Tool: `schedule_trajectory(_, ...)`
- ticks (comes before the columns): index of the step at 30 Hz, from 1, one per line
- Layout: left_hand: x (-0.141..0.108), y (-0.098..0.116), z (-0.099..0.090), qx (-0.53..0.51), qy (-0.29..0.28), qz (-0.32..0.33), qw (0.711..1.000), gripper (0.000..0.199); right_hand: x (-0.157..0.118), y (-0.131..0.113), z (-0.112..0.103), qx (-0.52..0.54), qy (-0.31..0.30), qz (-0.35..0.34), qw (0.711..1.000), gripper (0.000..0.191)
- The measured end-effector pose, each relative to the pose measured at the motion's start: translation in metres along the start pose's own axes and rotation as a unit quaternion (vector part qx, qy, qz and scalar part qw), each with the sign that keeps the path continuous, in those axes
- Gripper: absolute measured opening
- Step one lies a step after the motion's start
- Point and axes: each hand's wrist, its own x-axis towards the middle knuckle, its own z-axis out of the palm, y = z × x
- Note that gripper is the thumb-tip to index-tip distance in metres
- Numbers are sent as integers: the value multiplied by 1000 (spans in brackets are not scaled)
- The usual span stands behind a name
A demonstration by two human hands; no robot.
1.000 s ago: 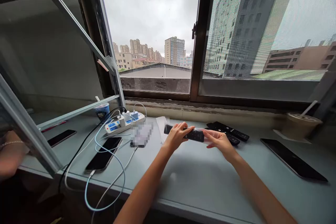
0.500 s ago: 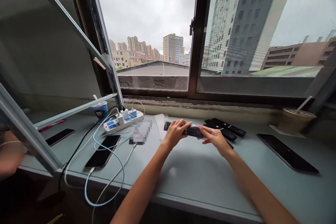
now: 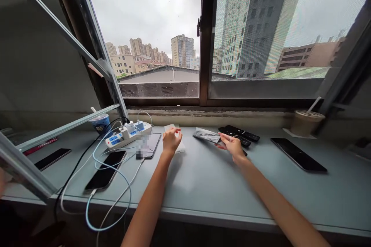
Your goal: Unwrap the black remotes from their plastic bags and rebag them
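My right hand [image 3: 232, 146] grips one end of a dark remote control [image 3: 206, 135] wrapped in a clear plastic sleeve. The wrapped remote points left, held just over the table. Off to the left, my left hand [image 3: 171, 141] is over some thin clear plastic bags [image 3: 181, 147], fingers curled with a gap between thumb and forefinger. Nothing shows in that gap; whether the hand touches the plastic is unclear. Several black remote controls [image 3: 242, 133] lie in a loose pile behind my right hand.
A white power strip [image 3: 129, 137] with chargers and looping cables stands at left. Phones [image 3: 106, 171] lie nearby, one partly blurred. A dark tablet-like device [image 3: 298, 154] and a drink cup [image 3: 306, 123] are at right. A blue cup [image 3: 100, 124] stands behind the metal frame [image 3: 69, 127].
My left hand has let go of the remote and moved left to the plastic bags. My right hand keeps the remote, now tilted with its sleeve covering it. The view has shifted right.
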Motion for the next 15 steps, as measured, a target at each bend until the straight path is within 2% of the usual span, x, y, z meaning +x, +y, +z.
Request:
schedule_trajectory(3,-2,-6,7,68,-139,-28,988,34,-4,5,6,24,-20,33,999,20)
schedule_trajectory(6,-5,-9,12,102,-212,-19,972,35,-9,7,12,53,-55,37,996,32)
schedule_trajectory(11,-7,-9,10,127,-232,-23,964,25,-9,10,15,32,-98,12,995,34)
schedule_trajectory(15,-6,-7,5,143,-206,-49,967,27,-5,13,13,-7,-80,26,996,34)
